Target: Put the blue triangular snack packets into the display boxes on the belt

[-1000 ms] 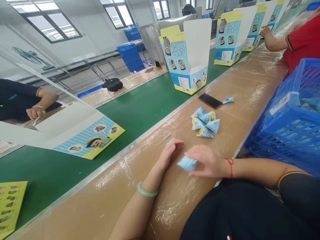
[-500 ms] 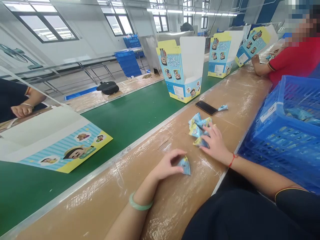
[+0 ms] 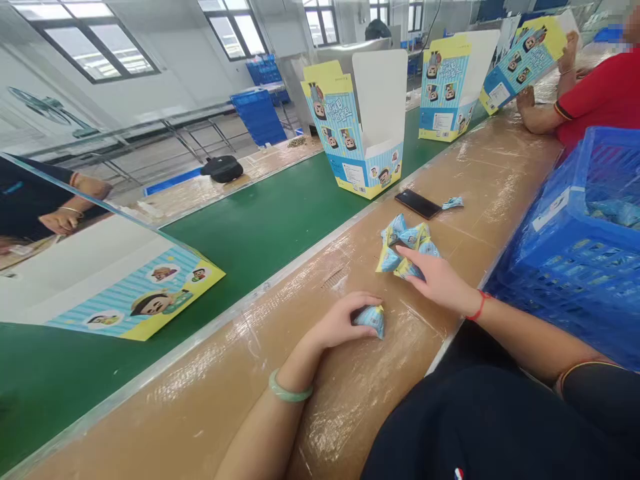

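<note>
My left hand [image 3: 345, 321] curls its thumb and fingers around a small blue-and-yellow triangular packet [image 3: 372, 320] on the brown tabletop. Farther up the table, my right hand [image 3: 440, 281] reaches to a group of several similar packets. Its thumb and index finger are on either side of the nearest packet [image 3: 407, 268], whose right part is covered by the hand. The other packets [image 3: 411, 236] lie close together just beyond those fingertips.
A green conveyor belt [image 3: 270, 223] runs alongside, carrying open printed boxes [image 3: 345, 127]. A phone [image 3: 418, 204] and a flat blue wrapper [image 3: 453, 203] lie past the packets. Blue crates [image 3: 575, 220] stand at right. A co-worker in red [image 3: 595, 100] handles a box; another person's hand [image 3: 63, 220] is at left.
My right hand's spread fingers have drawn closer together around the nearest packet. My left hand's fingers have closed in on its packet. The co-worker in red has raised a hand to the far box.
</note>
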`<move>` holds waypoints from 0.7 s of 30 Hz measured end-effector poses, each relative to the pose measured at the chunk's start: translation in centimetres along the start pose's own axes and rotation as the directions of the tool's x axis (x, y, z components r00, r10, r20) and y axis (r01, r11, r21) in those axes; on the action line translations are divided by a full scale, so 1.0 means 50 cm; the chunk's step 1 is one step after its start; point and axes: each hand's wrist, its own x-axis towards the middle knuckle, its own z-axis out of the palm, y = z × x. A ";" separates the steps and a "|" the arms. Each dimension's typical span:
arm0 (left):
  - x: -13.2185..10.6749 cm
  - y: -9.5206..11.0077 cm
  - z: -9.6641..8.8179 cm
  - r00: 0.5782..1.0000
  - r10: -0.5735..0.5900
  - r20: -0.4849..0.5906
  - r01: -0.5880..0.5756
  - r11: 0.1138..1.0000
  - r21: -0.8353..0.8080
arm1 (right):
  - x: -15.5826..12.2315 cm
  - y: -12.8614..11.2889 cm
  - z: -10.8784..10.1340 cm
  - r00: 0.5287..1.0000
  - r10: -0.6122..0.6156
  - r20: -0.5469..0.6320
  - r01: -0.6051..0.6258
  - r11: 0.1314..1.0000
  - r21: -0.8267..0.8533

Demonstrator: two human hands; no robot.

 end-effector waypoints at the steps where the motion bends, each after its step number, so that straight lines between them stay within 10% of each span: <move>1: 0.000 -0.002 0.000 1.000 0.004 0.002 -0.004 1.000 0.004 | 0.001 0.000 -0.007 1.000 -0.009 0.001 0.009 1.000 -0.018; 7: -0.001 -0.008 -0.002 0.999 0.026 0.027 -0.026 1.000 0.012 | -0.016 -0.074 -0.086 0.868 -0.184 -0.460 0.267 0.956 0.122; 10: -0.001 -0.007 -0.002 0.999 0.019 0.027 -0.019 1.000 0.008 | -0.023 -0.110 -0.104 0.846 -0.316 -0.430 0.397 0.911 0.111; 21: 0.011 -0.005 -0.002 0.999 -0.025 0.023 0.025 1.000 -0.011 | -0.015 -0.068 -0.058 0.907 -0.208 -0.365 0.259 0.961 0.096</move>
